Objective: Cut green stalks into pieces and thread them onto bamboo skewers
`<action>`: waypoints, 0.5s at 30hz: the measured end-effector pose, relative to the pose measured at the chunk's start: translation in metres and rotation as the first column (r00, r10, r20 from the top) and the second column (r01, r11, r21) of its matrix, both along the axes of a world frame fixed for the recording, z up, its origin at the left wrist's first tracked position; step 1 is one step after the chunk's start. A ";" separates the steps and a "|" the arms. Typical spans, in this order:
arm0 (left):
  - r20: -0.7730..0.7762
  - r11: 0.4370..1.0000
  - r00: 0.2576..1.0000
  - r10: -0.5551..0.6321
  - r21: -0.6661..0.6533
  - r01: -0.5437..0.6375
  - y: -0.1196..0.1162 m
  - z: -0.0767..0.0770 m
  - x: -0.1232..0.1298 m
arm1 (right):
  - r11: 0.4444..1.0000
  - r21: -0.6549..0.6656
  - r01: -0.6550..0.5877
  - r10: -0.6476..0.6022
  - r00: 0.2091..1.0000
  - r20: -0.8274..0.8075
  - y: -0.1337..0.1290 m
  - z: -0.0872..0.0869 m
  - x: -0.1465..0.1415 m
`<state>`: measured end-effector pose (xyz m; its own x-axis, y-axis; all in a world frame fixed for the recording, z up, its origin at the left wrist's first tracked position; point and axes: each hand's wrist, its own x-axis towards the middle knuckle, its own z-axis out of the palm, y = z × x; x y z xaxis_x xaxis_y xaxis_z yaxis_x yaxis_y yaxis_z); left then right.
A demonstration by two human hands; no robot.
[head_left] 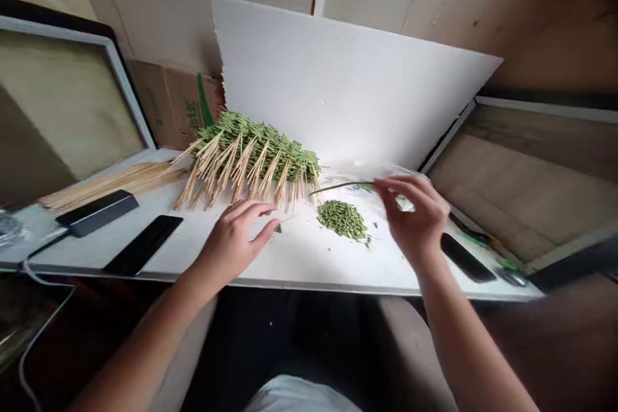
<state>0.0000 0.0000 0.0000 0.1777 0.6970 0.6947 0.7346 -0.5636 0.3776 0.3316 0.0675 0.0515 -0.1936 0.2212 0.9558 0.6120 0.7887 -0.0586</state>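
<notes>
My right hand [415,209] pinches one end of a thin, long green bean [340,186] between thumb and fingers. The bean stretches leftward above a heap of small cut green bean pieces [342,219]. Over the white table, my left hand [241,232] has its thumb and fingers apart. A small green bit [279,228] and a faint pale sliver lie by its thumb tip. Behind it, cut beans threaded on wooden skewers [261,145] are stacked in a long row, their bare stick ends fanned toward me.
Loose wooden skewers [120,183] lie at the left, near a black box with a cable [103,212] and a dark phone [143,244]. Another dark phone-like object [467,257] rests at the right. A white board [347,84] leans at the back beside a cardboard box [168,103].
</notes>
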 end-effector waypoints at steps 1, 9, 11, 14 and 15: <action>0.010 0.999 1.000 -0.021 0.032 0.021 -0.003 0.004 0.007 | 0.997 -0.028 -0.075 0.075 0.997 0.006 -0.008 -0.007 -0.018; 0.118 0.965 0.960 -0.253 -0.046 0.260 -0.020 0.006 0.031 | 0.905 -0.132 -0.403 0.394 0.915 -0.091 -0.060 -0.048 -0.095; 0.156 0.961 0.958 -0.243 -0.098 0.259 -0.022 0.002 0.031 | 0.899 -0.158 -0.408 0.398 0.913 -0.094 -0.062 -0.054 -0.094; 0.148 0.969 0.964 -0.220 -0.083 0.233 -0.019 -0.003 0.032 | 0.897 -0.212 -0.387 0.379 0.922 -0.076 -0.058 -0.063 -0.089; 0.136 0.972 0.966 -0.218 -0.062 0.228 -0.017 -0.005 0.032 | 0.898 -0.227 -0.377 0.370 0.926 -0.075 -0.057 -0.066 -0.088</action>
<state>0.0323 -0.0172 -0.0047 0.2483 0.7016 0.6679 0.5367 -0.6736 0.5081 0.2434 0.0107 -0.0147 -0.2788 0.3552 0.8922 0.2708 0.9204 -0.2819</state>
